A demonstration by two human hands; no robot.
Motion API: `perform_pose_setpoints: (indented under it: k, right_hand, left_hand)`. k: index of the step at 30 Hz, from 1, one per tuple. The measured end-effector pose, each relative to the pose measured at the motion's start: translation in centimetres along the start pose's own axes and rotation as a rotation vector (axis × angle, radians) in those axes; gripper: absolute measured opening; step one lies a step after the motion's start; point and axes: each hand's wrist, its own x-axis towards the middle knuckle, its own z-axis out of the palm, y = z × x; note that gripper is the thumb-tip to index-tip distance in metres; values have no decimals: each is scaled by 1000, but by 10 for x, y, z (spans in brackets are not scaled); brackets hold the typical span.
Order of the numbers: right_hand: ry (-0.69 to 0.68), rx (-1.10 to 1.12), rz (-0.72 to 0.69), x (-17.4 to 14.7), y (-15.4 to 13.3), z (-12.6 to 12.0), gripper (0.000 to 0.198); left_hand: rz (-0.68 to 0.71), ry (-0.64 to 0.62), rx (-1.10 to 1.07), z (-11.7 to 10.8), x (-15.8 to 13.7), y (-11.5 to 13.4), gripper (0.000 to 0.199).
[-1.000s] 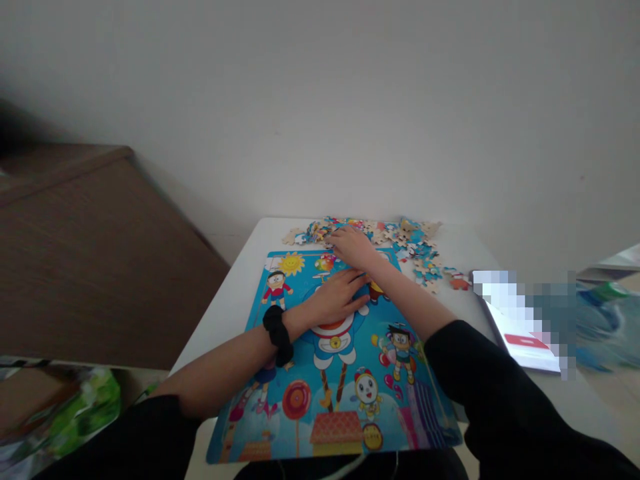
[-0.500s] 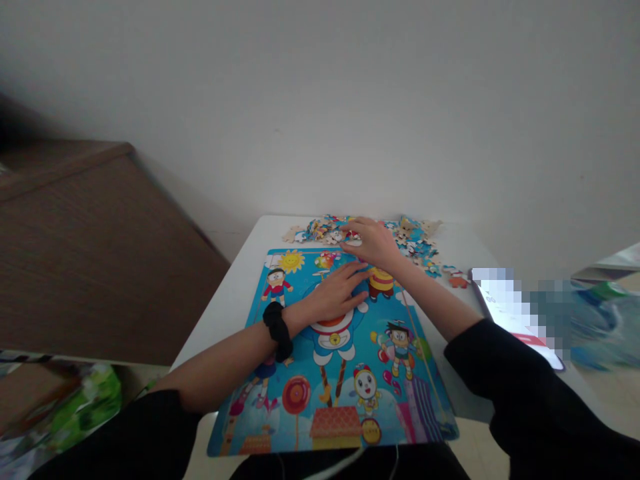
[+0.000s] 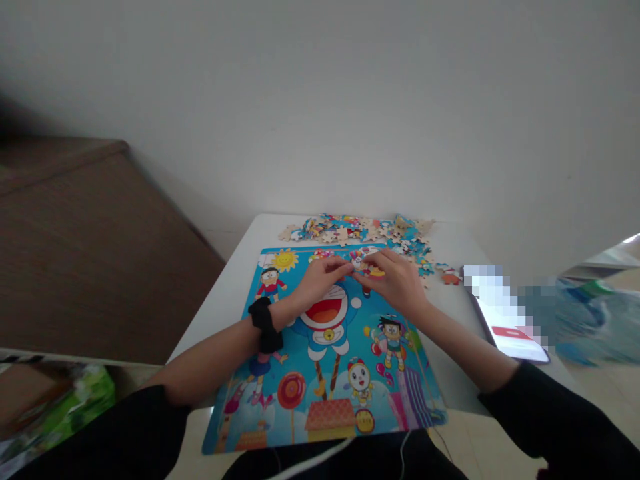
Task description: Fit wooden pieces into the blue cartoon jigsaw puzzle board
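A blue cartoon puzzle board [image 3: 310,427] lies on a small white table, printed with a laughing blue cat, other figures, a sun and a house. Over its upper part, my two hands meet. My left hand [image 3: 320,283], with a black band at the wrist, is closed, thumb and finger pinched at a small whitish jigsaw piece [image 3: 357,264]. From the other side, my right hand [image 3: 397,280] curls its thumb and fingers round the same piece. Fingers hide much of it. Behind the board, loose jigsaw pieces [image 3: 343,233] lie in a heap, some face down.
A phone [image 3: 505,320] rests on the table's right side, near a stray orange and white piece [image 3: 450,277]. Beyond the white table [image 3: 227,267] rises a grey wall. On the left stands a brown cabinet [image 3: 90,253]; clear plastic [image 3: 595,327] is at far right.
My right hand has come back from the heap to the board with a piece. My left hand has gone from lying spread on the board to pinching beside it.
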Motion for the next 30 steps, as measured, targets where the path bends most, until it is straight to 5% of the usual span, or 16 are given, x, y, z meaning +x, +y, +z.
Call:
perform_pose_setpoints:
  k: [6,12,17,22,30]
  right_hand:
    - [-120,246,165,-5,-4,0,35]
    - [-211,691,378,-9,-6,5,20]
    - [-212,782,462,-10,-7,10,18]
    - [-380,1027,574,-11,-17,9,29]
    - [-299,965,588,-13,-13,12,26]
  left_hand:
    - [-153,-36,-133,-12,0,8,29]
    - [-194,-85,17,-31,-10,6,30]
    - [-265,-123,-56,-41,-17,1,28]
    - [-298,-106,-142,-37,-21,2,27]
    - [-276,-123,-30,-41,-22,2,23]
